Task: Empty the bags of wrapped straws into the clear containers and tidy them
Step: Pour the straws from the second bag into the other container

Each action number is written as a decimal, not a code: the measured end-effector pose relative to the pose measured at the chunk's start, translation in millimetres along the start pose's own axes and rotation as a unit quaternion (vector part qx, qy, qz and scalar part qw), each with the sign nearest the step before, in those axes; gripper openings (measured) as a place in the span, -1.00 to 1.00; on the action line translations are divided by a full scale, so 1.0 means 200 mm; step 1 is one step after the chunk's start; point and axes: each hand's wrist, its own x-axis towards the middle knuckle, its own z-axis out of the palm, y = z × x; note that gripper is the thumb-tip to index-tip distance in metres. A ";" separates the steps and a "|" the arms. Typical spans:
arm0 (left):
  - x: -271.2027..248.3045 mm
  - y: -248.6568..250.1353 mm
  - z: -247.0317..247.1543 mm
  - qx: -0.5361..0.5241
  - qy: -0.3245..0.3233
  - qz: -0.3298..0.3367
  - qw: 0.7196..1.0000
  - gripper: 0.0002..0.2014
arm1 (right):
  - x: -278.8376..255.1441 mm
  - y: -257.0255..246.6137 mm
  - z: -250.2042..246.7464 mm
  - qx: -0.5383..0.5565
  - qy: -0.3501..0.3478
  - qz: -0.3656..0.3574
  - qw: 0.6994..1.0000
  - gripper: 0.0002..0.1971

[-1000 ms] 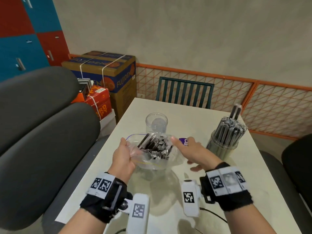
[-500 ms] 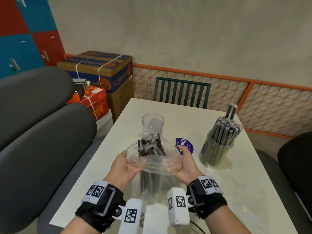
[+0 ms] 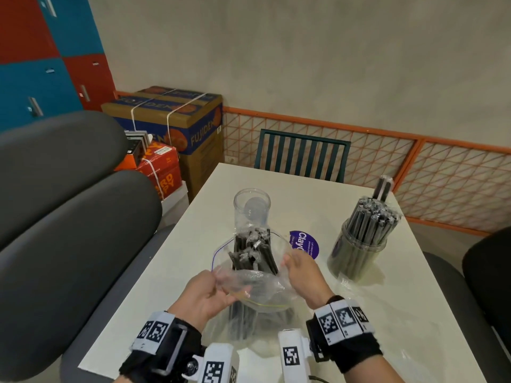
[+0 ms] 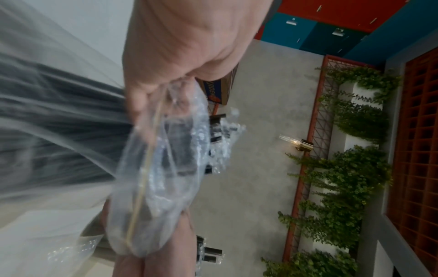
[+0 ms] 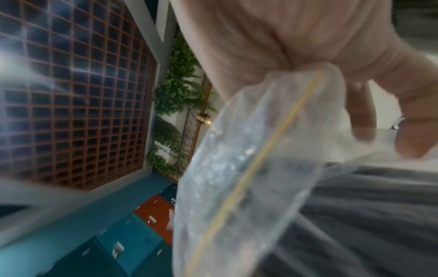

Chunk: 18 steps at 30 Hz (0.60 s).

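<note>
Hands, left hand and right hand, each pinch the open bag mouth; straws could spill onto the table if tipped short of the empty container.

My table is a pale off-white rectangle. On it, toward the far side, stands an empty clear container. At the right stands a second clear container packed with upright wrapped straws. Between the two, flat on the top, lies a round purple sticker. Crumpled clear plastic lies at the full container's foot.
</note>
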 end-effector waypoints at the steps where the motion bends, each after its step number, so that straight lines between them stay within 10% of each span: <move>1: 0.02 0.00 -0.01 -0.024 -0.017 -0.001 1.000 -0.64 | 0.01 0.01 0.00 0.008 0.004 0.007 1.000 -0.76; 6: -0.05 -0.01 0.03 0.056 -0.084 0.015 0.995 -0.79 | 0.03 0.05 -0.01 0.132 -0.011 0.132 0.982 -0.79; 10: -0.10 -0.03 0.03 0.174 -0.021 -0.031 0.984 -0.90 | -0.01 0.03 -0.06 0.226 -0.089 0.204 0.948 -0.58; 18: -0.13 -0.09 0.03 0.179 -0.040 0.005 0.983 -0.73 | -0.07 0.05 -0.16 0.179 -0.045 0.117 0.976 -0.62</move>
